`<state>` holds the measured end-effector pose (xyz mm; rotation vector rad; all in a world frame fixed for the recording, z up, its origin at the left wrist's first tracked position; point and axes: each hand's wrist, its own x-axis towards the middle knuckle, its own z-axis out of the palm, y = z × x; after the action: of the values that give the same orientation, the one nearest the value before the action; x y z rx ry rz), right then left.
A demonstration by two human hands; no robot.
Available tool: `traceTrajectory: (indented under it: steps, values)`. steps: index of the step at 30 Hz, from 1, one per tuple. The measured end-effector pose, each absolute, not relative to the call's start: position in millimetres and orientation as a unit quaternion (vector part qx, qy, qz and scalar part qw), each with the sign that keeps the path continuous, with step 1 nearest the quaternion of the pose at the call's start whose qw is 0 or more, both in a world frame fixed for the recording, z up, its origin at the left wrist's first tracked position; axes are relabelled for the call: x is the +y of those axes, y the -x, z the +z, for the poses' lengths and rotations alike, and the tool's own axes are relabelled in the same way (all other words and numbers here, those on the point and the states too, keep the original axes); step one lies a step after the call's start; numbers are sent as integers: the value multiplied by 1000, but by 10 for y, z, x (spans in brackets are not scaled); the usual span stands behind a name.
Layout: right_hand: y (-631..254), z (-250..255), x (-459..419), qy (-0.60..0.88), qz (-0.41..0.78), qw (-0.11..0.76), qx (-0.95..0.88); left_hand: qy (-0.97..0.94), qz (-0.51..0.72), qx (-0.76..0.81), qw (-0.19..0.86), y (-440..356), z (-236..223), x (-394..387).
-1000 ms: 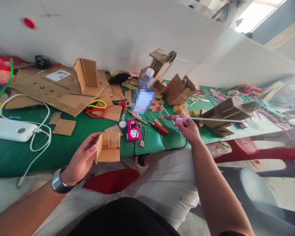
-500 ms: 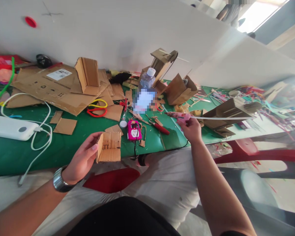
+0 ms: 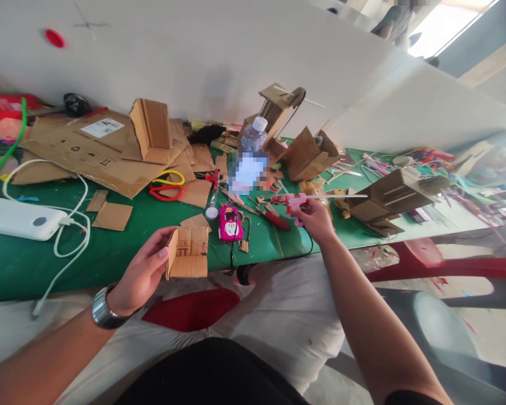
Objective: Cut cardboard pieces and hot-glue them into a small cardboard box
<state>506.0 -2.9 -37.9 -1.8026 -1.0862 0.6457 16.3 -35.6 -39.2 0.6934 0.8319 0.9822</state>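
My left hand (image 3: 145,270) grips a small folded cardboard piece (image 3: 189,256) by its left side, just in front of the table edge. Its panels stand at right angles to one another, and printed marks show on the back one. In my right hand (image 3: 314,220) is a pink glue gun (image 3: 295,203), its nozzle pointing left over the table. A long white glue stick (image 3: 343,196) sticks out of its rear to the right. Between the hands lie a bright pink device (image 3: 230,224) with a black cable and a red-handled tool (image 3: 277,220).
On the green table (image 3: 152,225) are red and yellow scissors (image 3: 167,185), a white power bank (image 3: 21,219), flat cardboard (image 3: 88,149) and a plastic bottle (image 3: 253,138). Cardboard models (image 3: 394,194) stand at the right. A red chair (image 3: 438,264) is beside the table's right side.
My right hand has drawn the glue gun a little left and down, towards me. The glue stick now reaches less far right. My left hand and the cardboard piece have hardly moved.
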Motion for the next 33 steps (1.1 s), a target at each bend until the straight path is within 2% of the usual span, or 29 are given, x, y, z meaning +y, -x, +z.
traceTrajectory:
  steps: [10,21,28,33]
  values:
    - [-5016,-480,63,747,293,419,-425,-314,451,376,746,-157,-395,-368]
    - [-5028,-309,-34,858,115,273,-419,-327,439,364,753,-161,-425,-375]
    - [-4602,-123,-171,816,16,325,-478,-342,427,344,763,-216,-432,-421]
    - [-3888,36,-144,705,27,345,-619,-337,466,335,746,-188,-400,-352]
